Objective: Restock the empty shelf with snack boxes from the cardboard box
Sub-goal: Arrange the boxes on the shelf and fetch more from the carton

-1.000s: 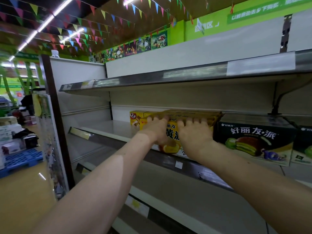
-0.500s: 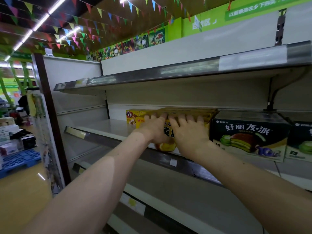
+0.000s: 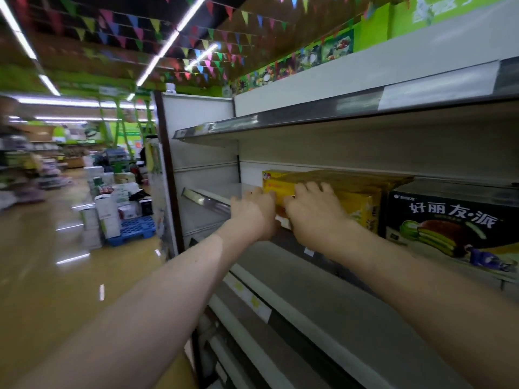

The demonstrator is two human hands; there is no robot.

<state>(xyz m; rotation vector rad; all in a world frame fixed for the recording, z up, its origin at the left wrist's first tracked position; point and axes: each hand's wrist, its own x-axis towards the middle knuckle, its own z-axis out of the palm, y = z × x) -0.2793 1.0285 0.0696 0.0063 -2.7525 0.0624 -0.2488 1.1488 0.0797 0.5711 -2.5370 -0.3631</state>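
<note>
Two hands on the job here: left hand (image 3: pixel 254 211) mid-frame rests flat against the near end of the yellow snack boxes (image 3: pixel 331 189), fingers loosely spread and not gripping, and the right hand (image 3: pixel 314 211) lies over the top front edge the same way. Looks like the squaring-up step, nudging the yellow stack back on the shelf (image 3: pixel 207 199). Next move probably means going back for more. Yellow count is too blurry to call; one dark pie box (image 3: pixel 449 220) sits right of them.
</note>
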